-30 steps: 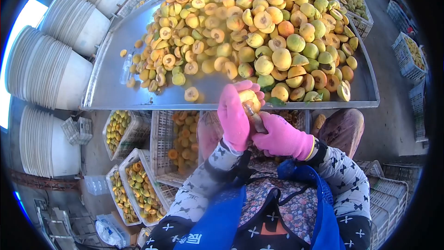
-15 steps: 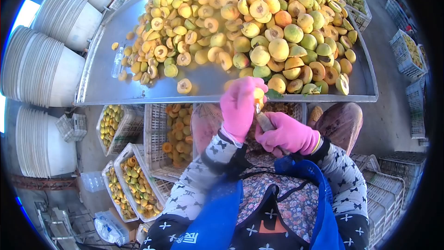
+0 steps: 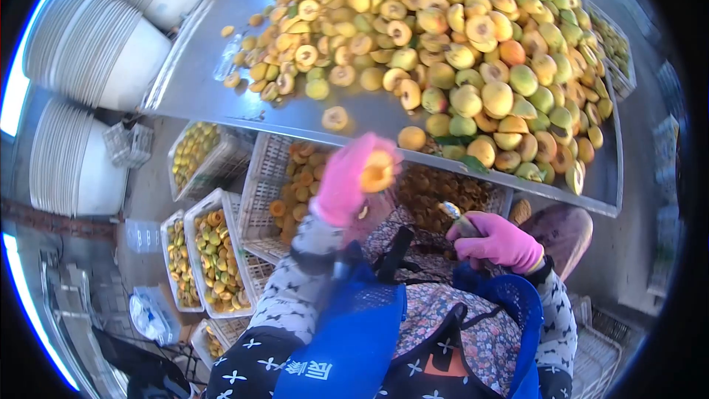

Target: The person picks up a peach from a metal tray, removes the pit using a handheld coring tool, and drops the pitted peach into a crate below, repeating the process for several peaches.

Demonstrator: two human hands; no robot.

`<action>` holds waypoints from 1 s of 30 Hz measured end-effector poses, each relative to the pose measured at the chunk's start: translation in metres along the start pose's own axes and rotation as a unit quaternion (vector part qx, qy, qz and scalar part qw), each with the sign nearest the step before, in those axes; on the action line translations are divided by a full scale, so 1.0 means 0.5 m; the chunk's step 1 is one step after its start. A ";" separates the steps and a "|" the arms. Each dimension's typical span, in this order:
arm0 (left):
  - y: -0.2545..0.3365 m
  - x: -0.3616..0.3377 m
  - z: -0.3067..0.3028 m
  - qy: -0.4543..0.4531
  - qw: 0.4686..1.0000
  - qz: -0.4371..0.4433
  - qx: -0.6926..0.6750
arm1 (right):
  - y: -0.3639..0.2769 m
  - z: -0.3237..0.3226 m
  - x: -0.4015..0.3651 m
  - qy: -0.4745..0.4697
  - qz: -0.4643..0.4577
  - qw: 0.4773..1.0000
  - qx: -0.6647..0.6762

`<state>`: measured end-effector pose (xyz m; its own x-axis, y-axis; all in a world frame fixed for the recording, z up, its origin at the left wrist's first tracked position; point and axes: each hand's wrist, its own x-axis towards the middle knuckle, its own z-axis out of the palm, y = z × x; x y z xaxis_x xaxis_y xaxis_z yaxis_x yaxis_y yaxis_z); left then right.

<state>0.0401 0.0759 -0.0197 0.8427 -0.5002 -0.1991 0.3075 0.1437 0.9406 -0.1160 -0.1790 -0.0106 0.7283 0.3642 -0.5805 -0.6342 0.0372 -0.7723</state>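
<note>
My left hand (image 3: pixel 343 186), in a pink glove, holds a yellow peach half (image 3: pixel 378 171) with its hollowed cut face showing. It is raised just in front of the metal table's near edge. In my right hand (image 3: pixel 504 242), also pink-gloved, is a short pitting tool (image 3: pixel 464 224) with a shiny metal tip and a dull handle. The tip points up and left, apart from the peach half. A big heap of cut and whole peaches (image 3: pixel 473 66) covers much of the table. One loose half (image 3: pixel 334 118) lies near its front edge.
The metal table (image 3: pixel 284 113) has a raised rim. Below it stand a crate (image 3: pixel 255 203) of peach halves and a container of brown pits (image 3: pixel 436 196). More filled crates (image 3: pixel 198 225) are at the left, with stacked white tubs (image 3: pixel 96 44) beyond.
My hands have moved apart. The left one has carried the peach half leftward off the tool, and the right has shifted right and down with the tool. The view has turned and shifted.
</note>
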 end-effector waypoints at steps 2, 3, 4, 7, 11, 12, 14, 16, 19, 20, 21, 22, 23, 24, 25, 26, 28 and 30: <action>0.038 -0.028 -0.134 -0.071 0.821 0.218 0.523 | 0.014 -0.018 0.007 0.042 0.006 0.996 -0.072; 0.036 -0.035 -0.204 -0.039 0.649 0.334 0.682 | 0.020 -0.021 0.012 0.068 0.008 0.992 -0.105; 0.019 -0.018 -0.235 0.033 0.718 0.282 0.636 | 0.024 -0.018 0.016 0.073 0.004 0.991 -0.111; 0.004 0.075 -0.301 0.207 0.841 0.124 0.483 | 0.024 -0.015 0.032 0.081 -0.012 0.990 -0.117; -0.052 0.229 -0.285 0.192 0.820 -0.012 0.540 | 0.046 -0.055 0.035 0.151 -0.031 0.947 -0.283; -0.055 0.256 -0.281 0.170 0.781 -0.017 0.600 | 0.021 -0.056 0.022 0.184 0.000 0.942 -0.282; -0.047 0.269 -0.253 0.122 0.766 -0.028 0.631 | 0.024 -0.081 0.006 0.252 -0.058 0.922 -0.287; -0.043 0.259 -0.226 0.104 0.788 -0.007 0.607 | 0.006 -0.080 -0.020 0.284 -0.067 0.935 -0.202; -0.048 0.224 -0.207 0.123 0.936 0.043 0.327 | -0.009 -0.075 -0.054 0.270 -0.084 0.937 -0.205; -0.058 0.206 -0.190 0.094 0.979 0.049 0.172 | 0.001 -0.074 -0.062 0.261 -0.095 0.931 -0.237; -0.050 0.172 -0.140 0.068 0.996 0.056 0.012 | 0.011 -0.070 -0.051 0.269 -0.116 0.923 -0.249; -0.039 0.142 -0.091 0.043 0.986 0.069 -0.148 | 0.022 -0.065 -0.040 0.278 -0.136 0.915 -0.261; -0.036 0.116 -0.042 0.026 0.985 0.078 -0.150 | 0.003 -0.041 -0.031 0.288 -0.123 0.923 -0.225; -0.038 0.100 0.005 0.008 0.985 0.087 -0.150 | -0.015 -0.017 -0.017 0.298 -0.111 0.929 -0.188; -0.046 0.094 0.040 -0.004 0.981 0.083 -0.177 | -0.024 0.007 -0.003 0.308 -0.137 0.929 -0.153; -0.056 0.087 0.072 -0.021 0.976 0.072 -0.206 | -0.032 0.031 0.014 0.332 -0.193 0.905 -0.181; -0.047 0.068 0.134 -0.040 0.975 0.053 -0.211 | -0.040 0.064 0.044 0.389 -0.300 0.839 -0.235; -0.023 0.042 0.182 -0.074 0.973 0.032 -0.215 | -0.032 0.054 0.075 0.390 -0.333 0.839 -0.182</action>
<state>0.0140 -0.0141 -0.0096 0.8029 -0.5917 -0.0730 0.4405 0.5063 0.7414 -0.0854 -0.1407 -0.0131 0.9284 -0.3488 0.1282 -0.0010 -0.3475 -0.9377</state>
